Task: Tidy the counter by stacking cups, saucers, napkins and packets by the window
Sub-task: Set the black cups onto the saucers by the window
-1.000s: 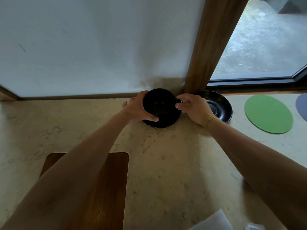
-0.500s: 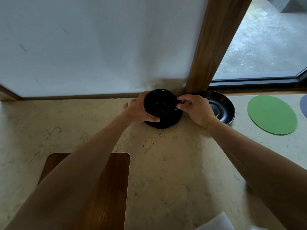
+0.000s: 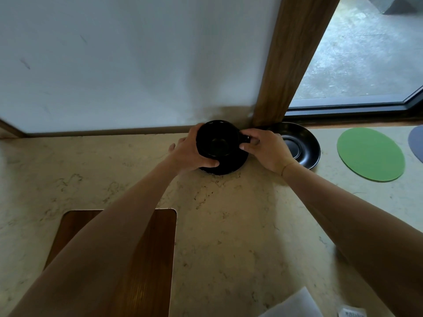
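A black cup (image 3: 218, 139) stands on a black saucer (image 3: 231, 167) at the back of the counter, against the wall. My left hand (image 3: 191, 152) wraps the cup's left side, thumb resting on the saucer's rim. My right hand (image 3: 266, 149) pinches the cup's handle on the right. A second black saucer (image 3: 302, 145), bare, lies just right of my right hand by the wooden window post. A white napkin (image 3: 295, 305) and a small packet (image 3: 351, 312) show at the bottom right edge.
A green round mat (image 3: 370, 151) and part of a blue-grey mat (image 3: 417, 141) lie at the right below the window. A dark wooden board (image 3: 146, 259) lies at the near left under my left forearm. The wooden post (image 3: 290, 53) rises behind the cup.
Both hands keep their hold on the cup. Cup, saucers and hands have hardly shifted; only the view has moved slightly.
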